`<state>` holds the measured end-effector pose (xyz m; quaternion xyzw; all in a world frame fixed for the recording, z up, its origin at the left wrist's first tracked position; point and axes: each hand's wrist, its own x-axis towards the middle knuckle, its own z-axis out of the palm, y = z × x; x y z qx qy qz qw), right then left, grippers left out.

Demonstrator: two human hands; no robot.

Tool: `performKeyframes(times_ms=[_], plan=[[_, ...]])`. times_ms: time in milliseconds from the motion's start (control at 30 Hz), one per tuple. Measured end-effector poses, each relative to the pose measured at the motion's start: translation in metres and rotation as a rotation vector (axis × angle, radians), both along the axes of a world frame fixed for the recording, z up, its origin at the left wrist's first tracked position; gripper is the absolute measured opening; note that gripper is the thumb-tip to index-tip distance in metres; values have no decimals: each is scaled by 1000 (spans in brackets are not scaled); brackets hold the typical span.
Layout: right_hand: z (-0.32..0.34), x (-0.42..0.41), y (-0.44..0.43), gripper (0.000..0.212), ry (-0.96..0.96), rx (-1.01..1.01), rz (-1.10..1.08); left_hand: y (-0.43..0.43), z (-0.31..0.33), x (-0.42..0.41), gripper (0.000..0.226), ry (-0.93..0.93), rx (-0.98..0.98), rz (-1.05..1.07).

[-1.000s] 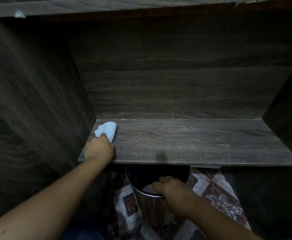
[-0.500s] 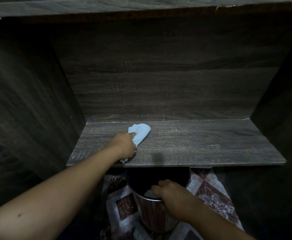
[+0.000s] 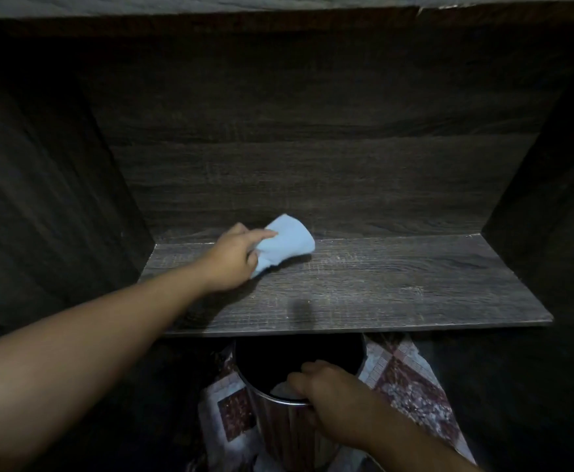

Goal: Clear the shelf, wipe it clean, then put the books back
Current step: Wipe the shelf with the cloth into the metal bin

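Note:
The dark wood shelf board point(image 3: 398, 284) lies bare in front of me, with no books in view. My left hand point(image 3: 233, 257) presses a light blue cloth point(image 3: 287, 243) onto the board's back left part, close to the rear panel. Below the board's front edge stands a shiny metal bin point(image 3: 279, 427) with a dark inside. My right hand point(image 3: 326, 396) grips its near rim, fingers curled over the edge.
Dark wood side walls point(image 3: 57, 199) close in the shelf on the left and right, and another board point(image 3: 279, 5) runs overhead. A patterned tiled floor point(image 3: 411, 379) shows under the shelf around the bin.
My left hand has swept the cloth from the shelf's left front corner rightward and toward the back panel. My right hand has stayed on the bin's rim.

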<state>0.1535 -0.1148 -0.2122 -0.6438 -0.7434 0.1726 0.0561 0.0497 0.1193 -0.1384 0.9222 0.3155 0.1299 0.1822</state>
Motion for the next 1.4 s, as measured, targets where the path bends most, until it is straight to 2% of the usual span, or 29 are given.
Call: performKeyframes(times_ms=[100, 167, 233, 267, 400, 500, 600, 867, 1067, 1300, 1400], plan=[[-4, 1, 4, 26, -7, -15, -2, 19, -6, 8, 50, -45, 162, -11], [-7, 3, 7, 28, -3, -12, 0, 27, -14, 13, 48, -6, 264, -53], [-12, 6, 10, 40, 0, -5, 7, 31, -24, 20, 48, 62, 296, -65], [-13, 7, 10, 45, -3, -8, 8, 31, -29, 23, 49, 90, 283, -65], [-20, 10, 13, 35, 15, 19, 5, 33, -37, 33, 57, 160, 181, -75], [-24, 11, 12, 34, 20, 8, 21, 36, -26, 39, 66, 293, 92, -85], [-23, 10, 10, 32, 4, -14, 19, 33, -20, 42, 64, 369, 24, -138], [-14, 5, 1, 30, -36, -30, 12, -11, -21, 33, 64, 397, -44, -284], [-2, 0, -16, 30, -79, -50, 4, -51, -16, 19, 63, 440, -46, -286], [11, -4, -35, 25, -95, -100, -17, -79, 4, 1, 63, 524, -206, -356], [14, -3, -39, 25, -81, -119, -18, -72, 23, 5, 64, 471, -230, -311]])
